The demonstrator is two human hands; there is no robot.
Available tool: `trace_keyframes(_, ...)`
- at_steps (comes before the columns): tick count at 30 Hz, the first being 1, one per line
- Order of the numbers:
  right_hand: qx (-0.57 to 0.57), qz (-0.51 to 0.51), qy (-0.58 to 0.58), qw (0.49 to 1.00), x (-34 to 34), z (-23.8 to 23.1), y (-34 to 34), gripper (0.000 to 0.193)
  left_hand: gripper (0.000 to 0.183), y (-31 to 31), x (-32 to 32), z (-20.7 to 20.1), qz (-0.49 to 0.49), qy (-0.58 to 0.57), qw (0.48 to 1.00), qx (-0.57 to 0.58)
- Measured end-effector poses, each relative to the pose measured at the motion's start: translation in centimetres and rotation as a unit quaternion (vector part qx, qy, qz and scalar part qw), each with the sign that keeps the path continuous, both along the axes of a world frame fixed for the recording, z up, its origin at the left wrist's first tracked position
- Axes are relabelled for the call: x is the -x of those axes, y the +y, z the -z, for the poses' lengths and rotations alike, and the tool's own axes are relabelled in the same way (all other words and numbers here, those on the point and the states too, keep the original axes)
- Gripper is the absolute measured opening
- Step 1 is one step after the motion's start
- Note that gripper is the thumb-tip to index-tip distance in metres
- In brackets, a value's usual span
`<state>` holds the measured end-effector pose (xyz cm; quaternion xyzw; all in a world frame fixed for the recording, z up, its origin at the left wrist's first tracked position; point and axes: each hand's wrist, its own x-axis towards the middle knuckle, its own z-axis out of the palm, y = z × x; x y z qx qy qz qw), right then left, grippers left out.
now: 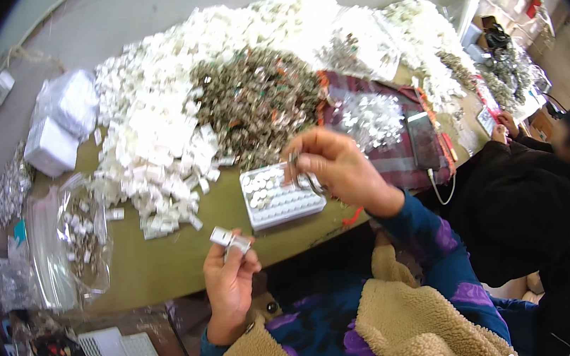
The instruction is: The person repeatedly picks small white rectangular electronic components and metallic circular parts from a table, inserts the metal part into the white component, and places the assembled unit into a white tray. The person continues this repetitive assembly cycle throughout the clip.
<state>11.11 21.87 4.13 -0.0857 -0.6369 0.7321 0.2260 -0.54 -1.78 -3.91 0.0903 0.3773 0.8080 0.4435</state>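
My left hand [228,284] is closed, thumb and fingers pinching a small white rectangular piece [223,236] with a greyish part at its lower end. Just above the right side of a white tray [288,218], my right hand [341,167] is closed in a pinch around a thin, dark, curved metal piece [313,183], partly hidden by the fingers. The tray has rows of round pockets, with several pale round pieces [260,199] in its left and far part.
Behind the tray lies a heap of small metal pieces [254,103], ringed by a large pile of white pieces [150,123]. A plaid cloth [390,165] carries shiny pieces and a cabled phone [423,141]. Clear bags [49,257] lie left. Another person [517,213] sits at right.
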Motion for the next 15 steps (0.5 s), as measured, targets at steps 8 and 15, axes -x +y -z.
trace_keyframes(8,0.167,-0.091,-0.135,0.972,-2.1,3.6,-9.4,0.017,0.033,-0.5,-2.3,-0.9,0.015,0.077,0.997,0.012)
trace_keyframes(15,0.148,-0.089,-0.147,0.974,-2.9,3.9,-9.2,0.013,0.030,-0.2,-2.2,-0.7,0.015,0.113,0.993,0.038)
